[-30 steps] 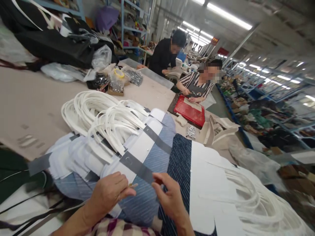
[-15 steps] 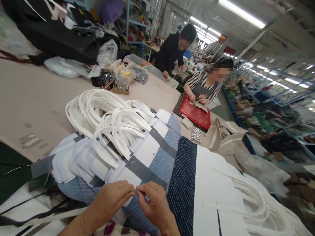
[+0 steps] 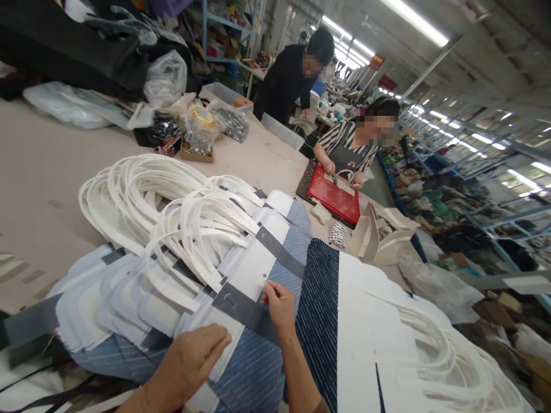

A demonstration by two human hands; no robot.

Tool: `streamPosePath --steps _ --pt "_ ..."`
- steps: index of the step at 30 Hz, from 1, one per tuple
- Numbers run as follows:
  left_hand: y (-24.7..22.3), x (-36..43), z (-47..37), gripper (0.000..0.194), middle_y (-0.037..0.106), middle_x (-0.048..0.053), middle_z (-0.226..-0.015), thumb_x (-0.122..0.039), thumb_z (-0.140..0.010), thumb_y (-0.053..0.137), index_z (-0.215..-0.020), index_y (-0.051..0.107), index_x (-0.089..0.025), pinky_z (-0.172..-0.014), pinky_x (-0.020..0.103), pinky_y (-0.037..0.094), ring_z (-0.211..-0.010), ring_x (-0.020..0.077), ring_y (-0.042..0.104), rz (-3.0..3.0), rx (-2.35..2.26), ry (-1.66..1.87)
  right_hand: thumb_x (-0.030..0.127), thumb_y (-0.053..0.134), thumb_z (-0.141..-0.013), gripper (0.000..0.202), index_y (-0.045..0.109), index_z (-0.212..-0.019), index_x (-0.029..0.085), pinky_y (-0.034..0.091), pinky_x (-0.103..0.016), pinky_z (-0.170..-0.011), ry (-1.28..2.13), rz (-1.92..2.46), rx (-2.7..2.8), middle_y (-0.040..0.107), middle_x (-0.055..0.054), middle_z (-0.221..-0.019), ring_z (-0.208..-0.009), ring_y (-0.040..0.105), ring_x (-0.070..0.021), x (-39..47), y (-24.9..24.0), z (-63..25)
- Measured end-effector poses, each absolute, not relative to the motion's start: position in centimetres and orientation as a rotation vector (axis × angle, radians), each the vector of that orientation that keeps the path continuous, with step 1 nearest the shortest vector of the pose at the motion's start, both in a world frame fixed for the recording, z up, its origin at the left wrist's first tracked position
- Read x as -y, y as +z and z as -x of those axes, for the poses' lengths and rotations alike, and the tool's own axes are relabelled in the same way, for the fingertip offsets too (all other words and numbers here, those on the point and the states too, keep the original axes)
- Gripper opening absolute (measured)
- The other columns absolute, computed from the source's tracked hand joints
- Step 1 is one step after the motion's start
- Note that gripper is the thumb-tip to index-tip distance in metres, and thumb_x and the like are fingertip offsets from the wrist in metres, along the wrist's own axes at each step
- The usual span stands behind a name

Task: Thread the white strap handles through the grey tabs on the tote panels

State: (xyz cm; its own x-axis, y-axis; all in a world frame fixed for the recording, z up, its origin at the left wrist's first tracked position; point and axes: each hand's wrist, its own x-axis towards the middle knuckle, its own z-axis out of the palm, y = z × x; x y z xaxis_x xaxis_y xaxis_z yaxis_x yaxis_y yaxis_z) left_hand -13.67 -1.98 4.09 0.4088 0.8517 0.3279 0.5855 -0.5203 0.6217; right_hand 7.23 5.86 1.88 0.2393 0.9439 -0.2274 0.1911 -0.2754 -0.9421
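Note:
A stack of bag panels [image 3: 252,261], white along the top and striped blue below, lies before me with dark grey straps across it. Looped white handles [image 3: 142,189] fan out from the stack's far left side. My left hand [image 3: 200,353] rests on the near edge of the top panel, fingers stretched out side by side, its thumb hidden. On the same panel, my right hand [image 3: 279,304] is closed in a pinch just below a small round metal stud [image 3: 264,276]. Whatever sits between those fingertips is too small to make out.
More panels with white handles [image 3: 456,350] and a dark navy piece [image 3: 321,287] lie on the right. Beyond are a red board [image 3: 333,195] where a co-worker uses a tool, silver pieces [image 3: 337,235], beige pieces [image 3: 374,232] and yellow tape [image 3: 203,115]. Another person stands behind.
My hands were together at the panel's near edge, fingertips meeting. Now they are apart: the right has moved up and right to the stud, while the left has straightened its fingers on the panel.

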Motion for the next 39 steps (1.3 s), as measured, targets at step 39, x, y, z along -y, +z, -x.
streamPosePath --steps 39 --pt "0.9 2.3 15.9 0.033 0.067 -0.002 -0.068 -0.043 -0.093 0.052 -0.068 0.062 -0.023 -0.06 0.02 0.05 -0.064 0.0146 0.065 -1.852 -1.239 0.766 0.023 0.077 -0.076 0.026 0.064 -0.098 0.022 0.053 -0.033 -0.076 0.411 1.582 2.124 0.063 -0.005 -0.095 -0.089 0.063 -0.0238 -6.5 3.0 3.6"
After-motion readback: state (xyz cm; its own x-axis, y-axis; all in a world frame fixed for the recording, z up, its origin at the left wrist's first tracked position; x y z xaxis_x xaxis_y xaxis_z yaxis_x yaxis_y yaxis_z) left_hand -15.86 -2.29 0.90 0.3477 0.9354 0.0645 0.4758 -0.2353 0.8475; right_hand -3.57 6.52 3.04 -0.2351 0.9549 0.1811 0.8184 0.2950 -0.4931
